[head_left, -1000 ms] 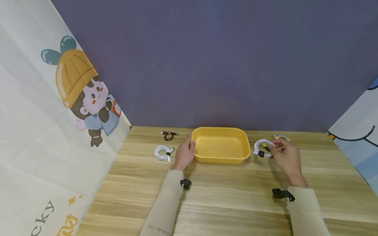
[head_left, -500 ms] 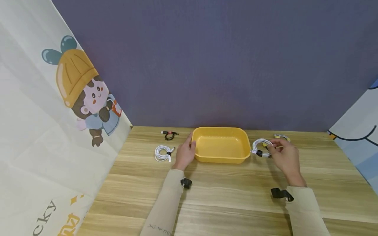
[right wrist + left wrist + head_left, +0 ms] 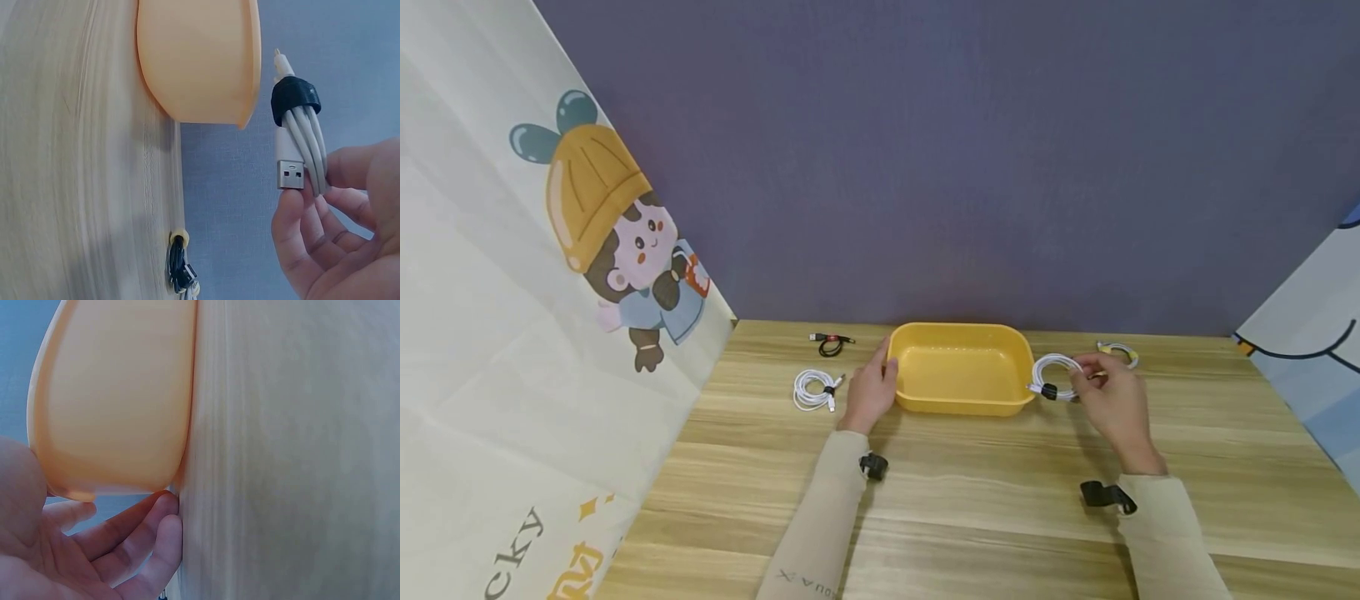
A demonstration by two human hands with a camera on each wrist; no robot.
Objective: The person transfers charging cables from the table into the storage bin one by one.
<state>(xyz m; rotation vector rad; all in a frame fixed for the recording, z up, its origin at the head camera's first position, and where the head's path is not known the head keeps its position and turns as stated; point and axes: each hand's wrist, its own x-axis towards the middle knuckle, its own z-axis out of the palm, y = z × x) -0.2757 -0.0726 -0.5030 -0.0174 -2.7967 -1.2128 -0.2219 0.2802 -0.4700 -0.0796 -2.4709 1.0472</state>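
Note:
My right hand pinches a coiled white USB cable between thumb and fingers, just off the right end of a yellow plastic basin. In the right wrist view the cable is raised above the table, bound by a black strap, its USB-A plug pointing toward the fingers. The coil's left side overlaps the basin's rim in the head view. My left hand holds the basin's left end, thumb at the rim and fingers against the outside wall; the left wrist view shows the fingers low beside the tabletop.
Left of the basin lie a small black USB cable and a coiled white cable. A grey cable with yellow ends lies behind my right hand. A black cable with a yellow part shows in the right wrist view. A dark wall stands behind.
My right hand has moved left with the white USB cable, bringing it up to the basin's right rim. The left hand and basin have stayed in place.

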